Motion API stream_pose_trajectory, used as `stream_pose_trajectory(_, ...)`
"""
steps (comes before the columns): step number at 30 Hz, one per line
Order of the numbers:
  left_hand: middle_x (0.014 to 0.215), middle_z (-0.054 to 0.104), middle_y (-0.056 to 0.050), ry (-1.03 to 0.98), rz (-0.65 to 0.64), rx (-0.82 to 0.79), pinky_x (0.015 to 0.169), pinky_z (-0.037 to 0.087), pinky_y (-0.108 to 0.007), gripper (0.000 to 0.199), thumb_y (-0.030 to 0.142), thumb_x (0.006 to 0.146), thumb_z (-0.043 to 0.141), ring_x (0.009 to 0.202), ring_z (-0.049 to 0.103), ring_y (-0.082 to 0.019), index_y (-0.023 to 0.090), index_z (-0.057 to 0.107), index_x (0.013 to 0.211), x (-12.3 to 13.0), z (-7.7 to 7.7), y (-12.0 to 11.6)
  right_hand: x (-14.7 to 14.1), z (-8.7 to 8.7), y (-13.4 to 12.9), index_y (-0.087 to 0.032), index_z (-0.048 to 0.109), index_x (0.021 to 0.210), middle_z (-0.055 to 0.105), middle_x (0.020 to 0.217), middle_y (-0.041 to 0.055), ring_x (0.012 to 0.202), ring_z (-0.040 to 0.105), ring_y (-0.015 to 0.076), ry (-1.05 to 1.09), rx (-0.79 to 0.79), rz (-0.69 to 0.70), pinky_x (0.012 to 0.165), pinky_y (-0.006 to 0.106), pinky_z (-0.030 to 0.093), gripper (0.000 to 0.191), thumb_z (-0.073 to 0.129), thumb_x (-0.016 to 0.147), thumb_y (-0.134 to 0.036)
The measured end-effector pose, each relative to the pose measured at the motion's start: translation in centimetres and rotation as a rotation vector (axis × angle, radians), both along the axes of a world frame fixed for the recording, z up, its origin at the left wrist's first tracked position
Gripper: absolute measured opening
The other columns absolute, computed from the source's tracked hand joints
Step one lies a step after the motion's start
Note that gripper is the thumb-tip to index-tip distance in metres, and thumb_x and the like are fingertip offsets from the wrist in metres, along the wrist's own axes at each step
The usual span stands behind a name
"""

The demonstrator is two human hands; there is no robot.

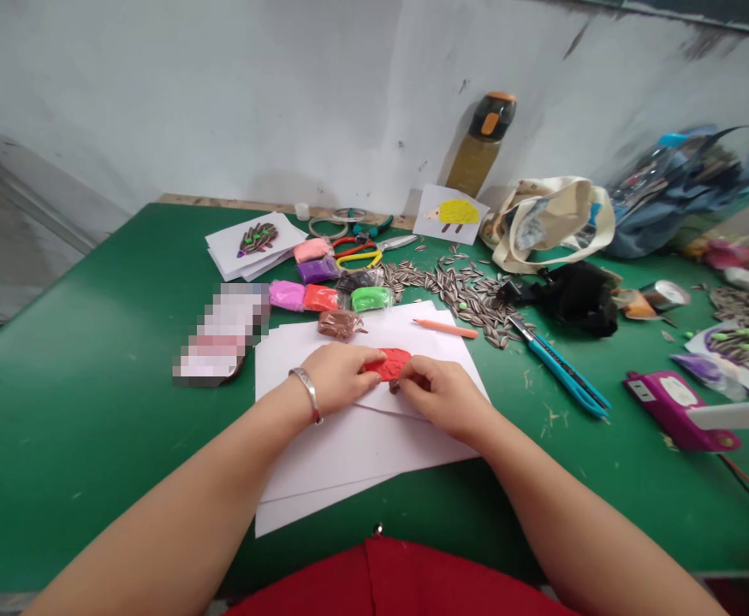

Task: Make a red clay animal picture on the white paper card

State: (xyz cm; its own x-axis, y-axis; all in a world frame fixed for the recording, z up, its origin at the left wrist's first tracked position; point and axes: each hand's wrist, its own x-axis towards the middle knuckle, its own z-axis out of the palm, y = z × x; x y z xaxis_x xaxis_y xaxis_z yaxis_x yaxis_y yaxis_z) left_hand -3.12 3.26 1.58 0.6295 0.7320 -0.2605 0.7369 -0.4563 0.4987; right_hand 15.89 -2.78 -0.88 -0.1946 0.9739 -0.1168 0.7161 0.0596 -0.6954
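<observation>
A flattened patch of red modelling clay [392, 364] lies on the top sheet of white paper [323, 453]. My left hand [339, 374], with a silver bracelet at the wrist, rests on the paper, its fingers stretched out to the red clay's left edge. At the clay's lower right side, my right hand [435, 392] is closed in a pinch on a small piece of brown modelling clay [394, 387]. Its fingertips partly cover that piece. Just behind the hands sit a packet of brown clay [341, 324] and an orange coloured pencil [446, 328].
Coloured clay packets [323, 298], scissors [365, 255] and loose sunflower seeds [460, 287] lie behind the paper. A blue utility knife [567, 372] and a magenta power strip [682, 411] are to the right. A bottle [480, 150] and a hedgehog picture [452, 214] stand by the wall.
</observation>
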Motion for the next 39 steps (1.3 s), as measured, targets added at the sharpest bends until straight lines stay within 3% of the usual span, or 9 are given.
stream_pose_trajectory(19,0.079,0.069,0.0,-0.006,0.001,-0.011,0.058,0.031,-0.025,0.026,0.032,0.084,0.049,0.07,0.057,-0.016,0.026,0.07,0.099,-0.01,-0.03,-0.02,-0.12,-0.12,0.0,-0.023,0.063,0.079,0.069,0.076,-0.0013,0.063,0.055,0.0139,-0.054,0.011,0.013,0.056,0.024,0.032,0.016,0.048,0.083,-0.021)
stream_pose_trajectory(34,0.072,0.065,0.001,-0.02,0.012,-0.008,0.055,0.026,-0.024,0.021,0.031,0.083,0.05,0.064,0.053,-0.015,0.024,0.068,0.09,-0.05,-0.16,-0.03,0.08,0.15,0.18,-0.023,0.061,0.074,0.066,0.065,-0.0042,0.054,0.053,0.0111,0.062,-0.02,-0.059,0.053,0.022,0.033,0.014,0.049,0.081,-0.019)
stream_pose_trajectory(39,0.074,0.066,0.001,-0.027,0.01,-0.022,0.056,0.027,-0.024,0.021,0.03,0.083,0.05,0.067,0.055,-0.015,0.024,0.069,0.09,-0.06,-0.22,-0.08,-0.1,0.1,0.13,-0.025,0.064,0.078,0.068,0.071,-0.0045,0.057,0.053,0.0115,0.016,0.018,-0.033,0.055,0.022,0.033,0.017,0.048,0.082,-0.02)
